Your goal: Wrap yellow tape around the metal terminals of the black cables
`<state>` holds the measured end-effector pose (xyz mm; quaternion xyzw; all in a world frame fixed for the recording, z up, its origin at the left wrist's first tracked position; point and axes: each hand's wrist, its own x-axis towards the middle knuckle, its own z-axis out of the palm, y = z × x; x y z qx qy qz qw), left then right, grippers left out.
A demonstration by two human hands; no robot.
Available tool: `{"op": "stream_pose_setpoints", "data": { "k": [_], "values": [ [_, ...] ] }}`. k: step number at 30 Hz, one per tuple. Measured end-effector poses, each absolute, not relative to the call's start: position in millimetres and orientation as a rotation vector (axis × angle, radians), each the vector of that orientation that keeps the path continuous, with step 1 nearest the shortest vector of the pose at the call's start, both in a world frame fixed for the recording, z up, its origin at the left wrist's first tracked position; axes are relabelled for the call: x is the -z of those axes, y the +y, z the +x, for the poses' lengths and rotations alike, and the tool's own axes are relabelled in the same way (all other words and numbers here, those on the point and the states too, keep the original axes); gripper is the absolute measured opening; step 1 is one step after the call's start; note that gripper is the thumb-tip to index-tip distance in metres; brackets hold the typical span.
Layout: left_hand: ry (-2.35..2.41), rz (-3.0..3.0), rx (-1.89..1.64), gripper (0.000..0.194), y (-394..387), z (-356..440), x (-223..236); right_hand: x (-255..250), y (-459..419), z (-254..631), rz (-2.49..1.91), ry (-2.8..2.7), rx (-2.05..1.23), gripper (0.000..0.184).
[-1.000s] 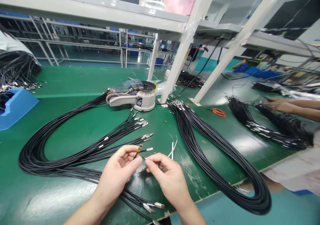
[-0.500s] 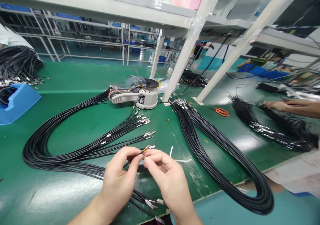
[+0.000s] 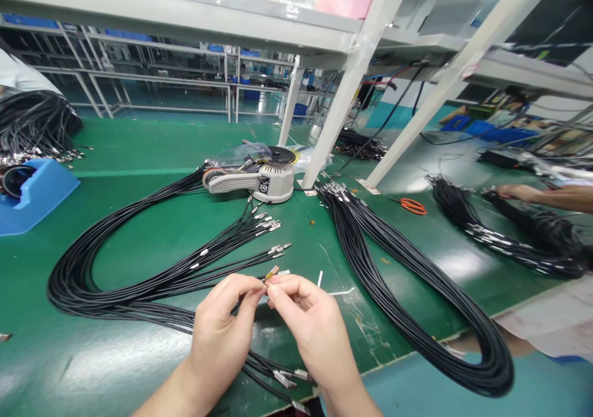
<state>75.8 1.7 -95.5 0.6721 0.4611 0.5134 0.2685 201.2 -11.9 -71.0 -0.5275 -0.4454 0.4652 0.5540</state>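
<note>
My left hand pinches the end of a black cable between thumb and forefinger. Amber tape and a small metal tip show just above the fingertips. Meeting it there, my right hand has its thumb and forefinger closed at the same cable end; the exact contact is hidden by the fingers. A looped bundle of black cables lies to the left and runs beneath my hands. Several of its metal connectors stick out below my right wrist.
Behind the hands stands a round tape dispenser. A second cable bundle overhangs the front edge at right, near orange-handled scissors. A blue tape holder sits left. White posts rise from the table. Another person's hand works at far right.
Both hands stay together at the cable end, with the fingertips slightly shifted and the amber-taped tip tilted more upward. The whole view has moved slightly. The other person's hand at right has shifted a little.
</note>
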Motion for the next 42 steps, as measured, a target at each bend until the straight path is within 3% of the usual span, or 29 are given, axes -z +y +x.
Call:
{"op": "stream_pose_setpoints", "data": {
  "k": [15, 34, 42],
  "values": [
    [1.167, 1.802, -1.413, 0.015, 4, 76, 94, 70, -9, 202, -1.303, -1.062, -1.105, 0.018],
    [1.104, 1.192, -1.194, 0.011, 9, 81, 82, 76, -9, 198, -1.224, -1.006, -1.135, 0.015],
    [1.198, 1.321, -1.124, 0.014, 11, 78, 78, 79, -11, 201, -1.245, -1.023, -1.099, 0.016]
  ]
}}
